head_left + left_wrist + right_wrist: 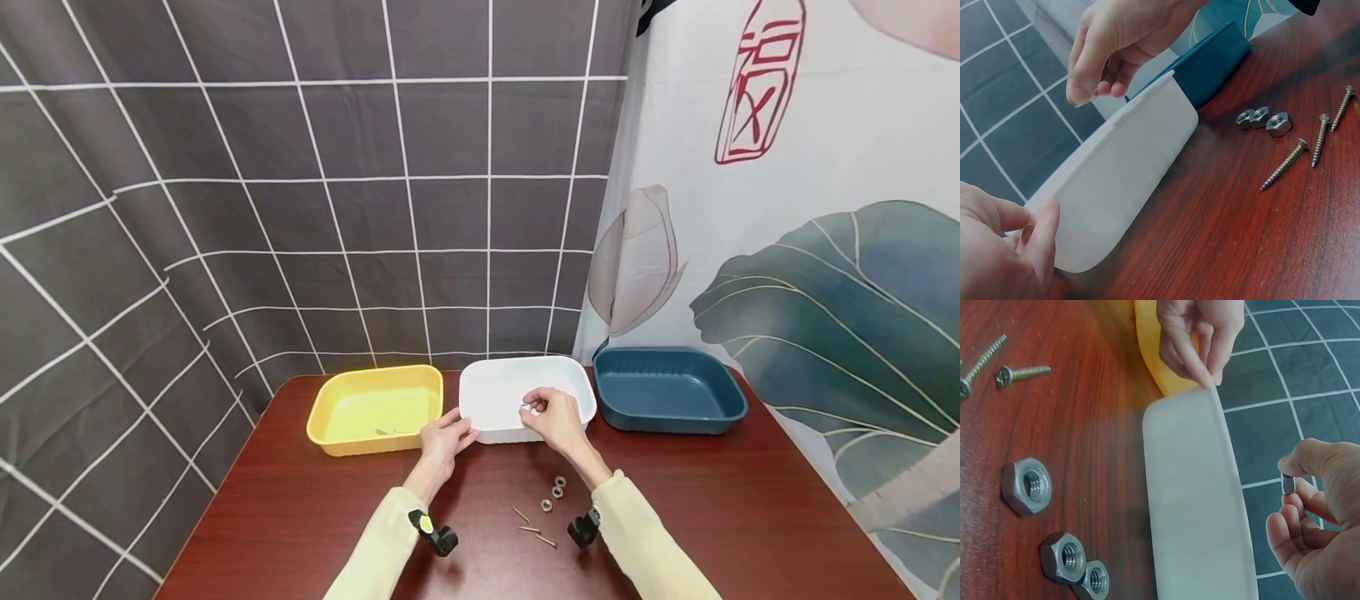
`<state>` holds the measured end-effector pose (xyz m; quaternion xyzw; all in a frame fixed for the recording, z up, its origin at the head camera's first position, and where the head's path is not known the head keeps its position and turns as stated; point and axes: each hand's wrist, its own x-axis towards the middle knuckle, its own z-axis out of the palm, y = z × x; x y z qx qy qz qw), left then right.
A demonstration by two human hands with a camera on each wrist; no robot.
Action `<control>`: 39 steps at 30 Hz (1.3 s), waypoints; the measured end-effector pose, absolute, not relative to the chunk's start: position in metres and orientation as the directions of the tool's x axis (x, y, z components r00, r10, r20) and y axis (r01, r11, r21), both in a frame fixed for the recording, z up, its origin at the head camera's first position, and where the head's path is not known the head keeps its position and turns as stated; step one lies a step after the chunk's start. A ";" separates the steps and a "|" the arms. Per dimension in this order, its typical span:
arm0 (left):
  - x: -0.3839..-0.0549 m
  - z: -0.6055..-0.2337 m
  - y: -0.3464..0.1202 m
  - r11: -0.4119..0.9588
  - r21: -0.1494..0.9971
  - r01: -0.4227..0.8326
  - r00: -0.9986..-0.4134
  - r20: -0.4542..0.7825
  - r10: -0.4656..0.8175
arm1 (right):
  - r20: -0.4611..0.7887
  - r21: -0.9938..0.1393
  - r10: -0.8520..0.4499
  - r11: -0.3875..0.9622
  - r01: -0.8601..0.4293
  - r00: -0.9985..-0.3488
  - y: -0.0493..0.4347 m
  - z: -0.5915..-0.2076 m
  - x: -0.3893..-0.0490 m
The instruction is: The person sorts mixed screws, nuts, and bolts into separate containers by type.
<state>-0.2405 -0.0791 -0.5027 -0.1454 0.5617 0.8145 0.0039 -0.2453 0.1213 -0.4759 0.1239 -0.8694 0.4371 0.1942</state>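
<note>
In the head view my left hand (442, 439) pinches the near left corner of the white tray (487, 435), thumb and finger on either side of the rim. My right hand (557, 419) is over the tray's right half. Its thumb and fingertips grip a metal hex nut (1289, 484), seen edge-on in the right wrist view. On the table in front of the tray lie three more hex nuts (1279, 124), two of them touching. Nearer still are three screws (1284, 164), lying loose beside one another.
A yellow tray (318, 427) stands left of the white one, with a few small screws in its near part. To the right is a dark blue tray (667, 423). The red-brown table (300, 517) ends at a tiled-pattern curtain (450, 217) behind.
</note>
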 end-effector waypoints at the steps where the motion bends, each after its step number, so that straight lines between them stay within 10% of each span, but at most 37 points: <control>1: -0.240 -0.502 -0.079 -0.368 0.914 -0.171 -0.957 -0.243 -0.158 | 0.444 -0.713 -0.047 0.587 -0.384 -0.895 0.121 -0.476 -0.247; 39: -0.243 -0.505 -0.080 -0.387 0.905 -0.178 -0.957 -0.251 -0.147 | 0.316 -0.676 -0.115 0.669 -0.309 -0.942 0.108 -0.485 -0.295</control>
